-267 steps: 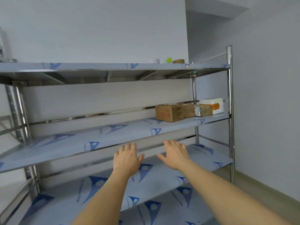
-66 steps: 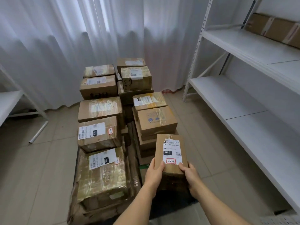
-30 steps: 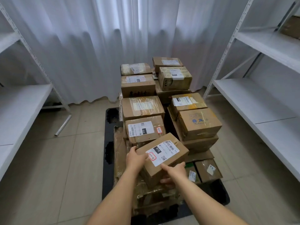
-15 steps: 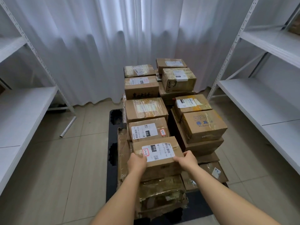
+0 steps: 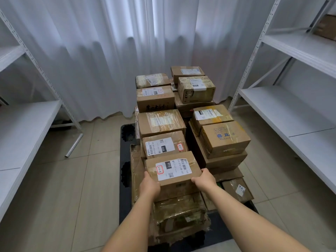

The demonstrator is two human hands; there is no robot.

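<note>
A brown cardboard box (image 5: 174, 186) with a white shipping label and a red-ringed sticker lies on top of the near left stack of parcels. My left hand (image 5: 149, 184) grips its left end and my right hand (image 5: 204, 180) grips its right end. The box sits level, its long side across me, directly in front of a similar labelled box (image 5: 164, 143). Under it is a crumpled, tape-wrapped parcel (image 5: 179, 213).
Several taped cardboard parcels are stacked in two rows on a black pallet (image 5: 125, 160) on the tiled floor. White metal shelving stands at the left (image 5: 21, 128) and right (image 5: 291, 113). A white curtain (image 5: 109, 51) hangs behind. A metal tube (image 5: 74, 144) lies on the floor at left.
Both hands turned the labelled box from lengthwise to crosswise and moved it left onto the near left stack. In the last half second it has settled level there, still held at both ends.
</note>
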